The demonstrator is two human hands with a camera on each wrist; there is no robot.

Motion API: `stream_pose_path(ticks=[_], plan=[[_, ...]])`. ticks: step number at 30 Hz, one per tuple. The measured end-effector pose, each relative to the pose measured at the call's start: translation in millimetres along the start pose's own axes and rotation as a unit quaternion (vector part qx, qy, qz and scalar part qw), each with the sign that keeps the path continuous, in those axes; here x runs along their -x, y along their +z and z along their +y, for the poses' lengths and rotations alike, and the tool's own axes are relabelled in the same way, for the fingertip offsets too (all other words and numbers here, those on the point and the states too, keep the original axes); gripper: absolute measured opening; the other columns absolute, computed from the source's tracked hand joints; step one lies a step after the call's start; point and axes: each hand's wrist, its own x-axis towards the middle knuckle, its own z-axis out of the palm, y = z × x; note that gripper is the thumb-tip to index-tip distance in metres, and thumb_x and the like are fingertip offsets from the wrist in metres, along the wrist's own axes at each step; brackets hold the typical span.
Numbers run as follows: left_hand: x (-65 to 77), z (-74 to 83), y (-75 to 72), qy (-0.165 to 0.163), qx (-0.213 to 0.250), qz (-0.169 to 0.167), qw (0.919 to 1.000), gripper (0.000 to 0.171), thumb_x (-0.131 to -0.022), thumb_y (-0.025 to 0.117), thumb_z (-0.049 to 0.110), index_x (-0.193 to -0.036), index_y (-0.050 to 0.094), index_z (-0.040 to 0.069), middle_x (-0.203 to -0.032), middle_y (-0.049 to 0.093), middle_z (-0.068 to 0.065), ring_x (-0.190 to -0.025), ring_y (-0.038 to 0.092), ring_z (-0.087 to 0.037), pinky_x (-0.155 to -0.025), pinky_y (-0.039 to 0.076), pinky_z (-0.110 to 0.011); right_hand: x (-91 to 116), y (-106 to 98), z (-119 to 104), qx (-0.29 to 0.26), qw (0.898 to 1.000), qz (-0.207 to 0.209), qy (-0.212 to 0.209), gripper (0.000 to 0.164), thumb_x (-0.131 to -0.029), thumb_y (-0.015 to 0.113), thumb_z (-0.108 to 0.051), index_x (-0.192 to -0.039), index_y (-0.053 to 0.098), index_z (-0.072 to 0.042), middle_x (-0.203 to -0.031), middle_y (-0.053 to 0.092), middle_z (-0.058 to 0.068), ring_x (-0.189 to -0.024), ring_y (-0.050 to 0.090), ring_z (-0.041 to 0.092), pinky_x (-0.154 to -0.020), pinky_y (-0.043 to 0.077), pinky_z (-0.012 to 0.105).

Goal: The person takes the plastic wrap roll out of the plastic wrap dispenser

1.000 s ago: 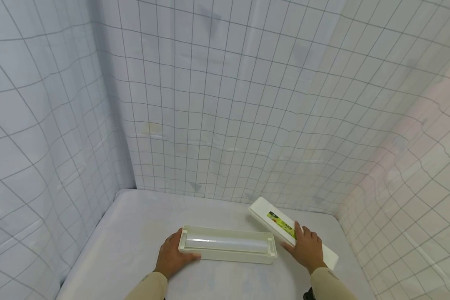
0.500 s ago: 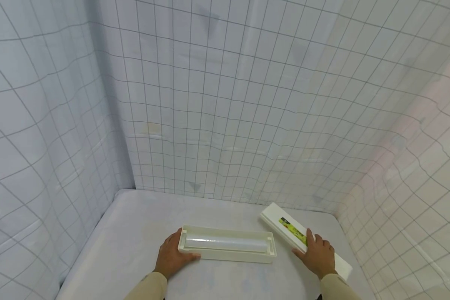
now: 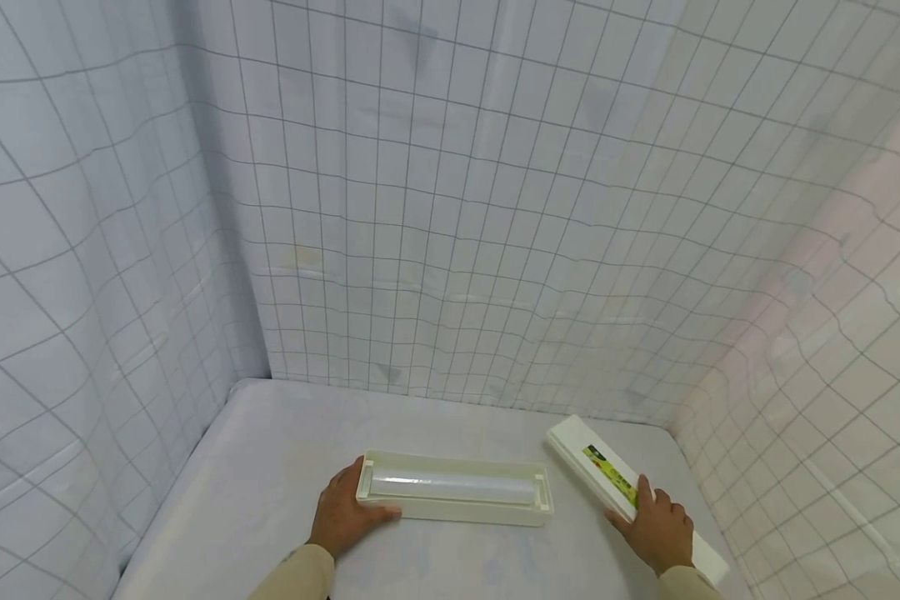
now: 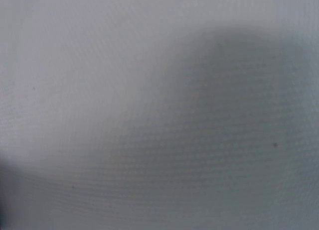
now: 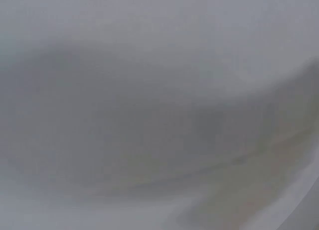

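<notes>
A long off-white plastic wrap dispenser box (image 3: 457, 514) lies uncovered on the table, with a shiny roll of cling film (image 3: 453, 486) inside it. My left hand (image 3: 345, 510) grips the box's left end, thumb along the near side and fingers behind. To the right, my right hand (image 3: 658, 527) holds the long white lid (image 3: 581, 437), which carries a green and yellow label (image 3: 610, 477). The lid slants from back left to front right, apart from the box. In the left wrist view only blurred pale cloth and a shadow show; the right wrist view is a grey blur.
A white cloth covers the table (image 3: 285, 425). Grid-patterned white curtains (image 3: 450, 250) stand behind it and on both sides. The right curtain (image 3: 832, 400) runs close along the table's edge, near the lid's front end.
My right hand has moved the lid to the right and toward me, away from the box. The left hand and the box have stayed in place.
</notes>
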Motion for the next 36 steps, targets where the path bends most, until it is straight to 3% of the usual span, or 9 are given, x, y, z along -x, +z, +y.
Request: stream_pose_path(ticks=[10,17,23,31,34,36], plan=[[-0.4,-1.4,0.9,-0.001,-0.003,-0.001,1.0000,0.120,-0.059,0.089,0.068,-0.154,0.043,0.012,-0.148,0.058,-0.012,-0.142,0.046,-0.039,-0.117,0.035,-0.063,10,10,36,0.004,0.998,-0.033,0.045,0.114,-0.083,0.056,-0.082,-0.149,0.032,0.008,-0.122,0.054,0.043,-0.101,0.056,0.062,-0.086,0.046,0.074],[0.4,-1.2,0.6,0.002,-0.004,0.001,1.0000,0.119,-0.059,0.090,0.066,-0.154,0.043,0.011,-0.148,0.058,-0.012,-0.141,0.046,-0.039,-0.116,0.035,-0.064,17,2,43,-0.009,0.995,-0.052,0.080,0.115,-0.084,0.056,-0.081,-0.149,0.028,0.010,-0.126,0.050,0.046,-0.103,0.054,0.065,-0.088,0.045,0.075],[1.4,-3.3,3.0,0.006,0.000,0.014,0.9999,0.118,-0.058,0.090,0.065,-0.153,0.045,0.011,-0.146,0.060,-0.012,-0.139,0.048,-0.040,-0.115,0.036,-0.064,23,1,52,-0.016,0.992,-0.070,0.106,0.117,-0.083,0.054,-0.083,-0.147,0.028,0.012,-0.115,0.053,0.043,-0.096,0.056,0.059,-0.084,0.047,0.071],[0.8,-1.7,2.4,0.004,0.000,0.005,1.0000,0.118,-0.060,0.090,0.064,-0.154,0.043,0.010,-0.147,0.058,-0.013,-0.140,0.047,-0.040,-0.116,0.035,-0.064,39,18,63,-0.019,0.987,-0.011,0.157,0.108,-0.079,0.065,-0.078,-0.135,0.036,0.009,-0.095,0.055,0.037,-0.085,0.057,0.058,-0.075,0.048,0.065],[0.4,-2.0,3.0,0.007,0.000,0.005,1.0000,0.118,-0.060,0.090,0.064,-0.154,0.043,0.009,-0.147,0.058,-0.013,-0.140,0.047,-0.040,-0.115,0.036,-0.065,43,26,68,-0.021,0.983,-0.009,0.182,0.126,-0.068,0.051,-0.098,-0.135,0.034,0.008,-0.091,0.053,0.035,-0.086,0.056,0.059,-0.078,0.047,0.066],[-0.1,-2.9,4.2,0.009,0.000,0.008,0.9999,0.118,-0.060,0.090,0.064,-0.154,0.043,0.009,-0.147,0.059,-0.012,-0.140,0.047,-0.039,-0.115,0.036,-0.064,45,31,71,-0.018,0.981,-0.010,0.193,0.133,-0.063,0.048,-0.102,-0.135,0.033,0.008,-0.091,0.053,0.035,-0.086,0.055,0.059,-0.080,0.047,0.067]])
